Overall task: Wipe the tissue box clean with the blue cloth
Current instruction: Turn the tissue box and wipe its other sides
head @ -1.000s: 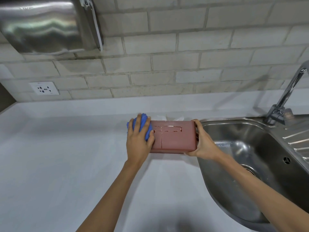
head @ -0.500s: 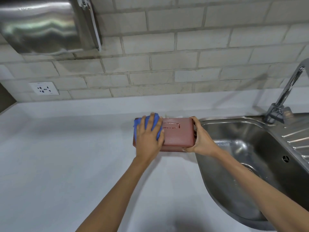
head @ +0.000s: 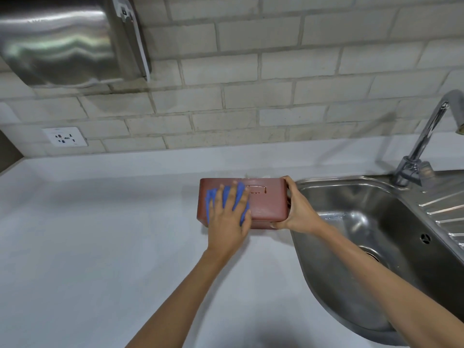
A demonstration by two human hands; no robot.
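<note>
A reddish-brown tissue box (head: 268, 202) rests on the white counter (head: 100, 247) just left of the sink, tipped so a broad face with a slot faces me. My left hand (head: 228, 217) lies flat on the left half of that face, fingers spread, pressing the blue cloth (head: 237, 197) against it. Most of the cloth is hidden under the hand. My right hand (head: 296, 209) grips the box's right end, thumb over the top edge and fingers under the lower corner.
A steel sink (head: 364, 234) with a drainboard lies right beside the box, and a chrome tap (head: 424, 136) stands behind it. A steel dispenser (head: 67, 38) hangs on the brick wall at upper left above a white wall socket (head: 65, 139).
My left hand slid the blue cloth from the box's left end onto its broad face. The box was tilted further toward me while my right hand kept hold of its right end.
</note>
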